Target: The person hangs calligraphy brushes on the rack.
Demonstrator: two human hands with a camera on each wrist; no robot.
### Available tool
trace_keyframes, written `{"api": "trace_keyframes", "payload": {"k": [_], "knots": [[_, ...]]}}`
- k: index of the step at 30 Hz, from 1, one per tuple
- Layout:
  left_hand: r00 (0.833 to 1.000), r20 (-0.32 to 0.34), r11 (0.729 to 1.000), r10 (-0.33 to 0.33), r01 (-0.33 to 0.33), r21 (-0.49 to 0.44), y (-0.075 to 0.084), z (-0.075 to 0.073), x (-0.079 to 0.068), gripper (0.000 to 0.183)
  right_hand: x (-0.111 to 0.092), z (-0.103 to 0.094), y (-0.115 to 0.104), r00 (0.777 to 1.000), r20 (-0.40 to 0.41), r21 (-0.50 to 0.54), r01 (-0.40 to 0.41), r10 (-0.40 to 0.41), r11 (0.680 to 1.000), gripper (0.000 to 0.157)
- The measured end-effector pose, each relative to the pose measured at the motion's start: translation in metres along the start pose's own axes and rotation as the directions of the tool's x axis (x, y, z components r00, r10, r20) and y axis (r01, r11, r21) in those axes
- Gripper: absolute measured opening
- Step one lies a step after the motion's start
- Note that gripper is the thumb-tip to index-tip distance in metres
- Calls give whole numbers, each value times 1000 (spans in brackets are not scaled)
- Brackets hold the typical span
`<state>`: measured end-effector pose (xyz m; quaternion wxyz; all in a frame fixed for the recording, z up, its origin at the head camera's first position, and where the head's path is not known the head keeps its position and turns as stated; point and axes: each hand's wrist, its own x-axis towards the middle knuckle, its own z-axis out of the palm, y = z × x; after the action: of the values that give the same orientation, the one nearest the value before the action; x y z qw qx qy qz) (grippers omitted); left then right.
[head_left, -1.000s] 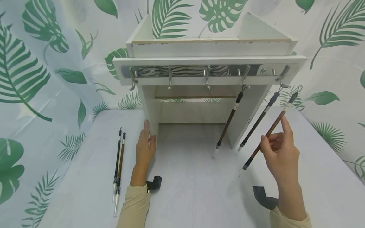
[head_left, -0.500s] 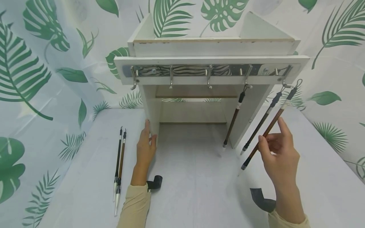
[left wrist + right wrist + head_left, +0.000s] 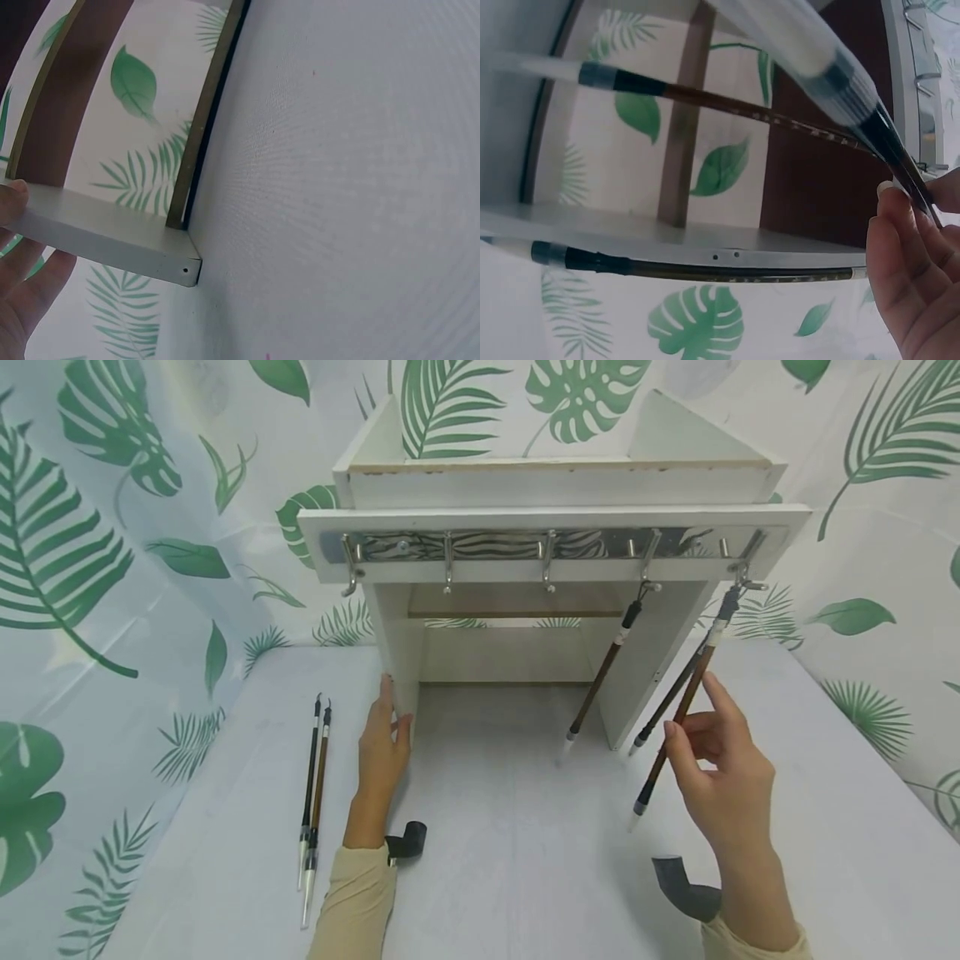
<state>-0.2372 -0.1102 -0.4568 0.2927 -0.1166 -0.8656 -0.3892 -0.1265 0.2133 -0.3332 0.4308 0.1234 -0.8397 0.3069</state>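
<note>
My right hand [image 3: 723, 768] pinches a brown-handled calligraphy brush [image 3: 688, 693], its capped tip pointing down. The brush's top end is close against the rightmost hook [image 3: 750, 556]; I cannot tell whether its loop is on it. A dark brush [image 3: 671, 697] hangs just behind. Another brown brush [image 3: 597, 685] hangs tilted from the neighbouring hook [image 3: 649, 560]. My left hand [image 3: 384, 747] holds the left side panel [image 3: 397, 668] of the white shelf stand; the left wrist view has thumb and fingers [image 3: 37, 289] on opposite sides of the panel [image 3: 112, 236].
Two more brushes [image 3: 321, 777] lie side by side on the white tabletop [image 3: 510, 843], left of my left arm. Several hooks line the stand's front rail [image 3: 495, 518]; three at the left carry no brush. Leaf-patterned cloth [image 3: 187, 410] surrounds the table.
My right hand has moved left with its brush, bringing the top end from right of the rightmost hook up to it. The neighbouring hung brush swings. My left hand stays put.
</note>
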Motion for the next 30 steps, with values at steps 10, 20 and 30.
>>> {"api": "trace_keyframes", "payload": {"k": [10,20,30], "knots": [[1000,11,1000,-14,14,-3,2,-1,0,63,-1,4,-3,997,22,20,76,-77,997,44],[999,24,999,-36,36,1,2,-1,0,63,-2,10,-8,988,40,43,150,-152,988,55],[999,19,1000,-28,28,-10,0,0,0,63,-3,16,-11,977,75,75,194,-200,978,53]]}}
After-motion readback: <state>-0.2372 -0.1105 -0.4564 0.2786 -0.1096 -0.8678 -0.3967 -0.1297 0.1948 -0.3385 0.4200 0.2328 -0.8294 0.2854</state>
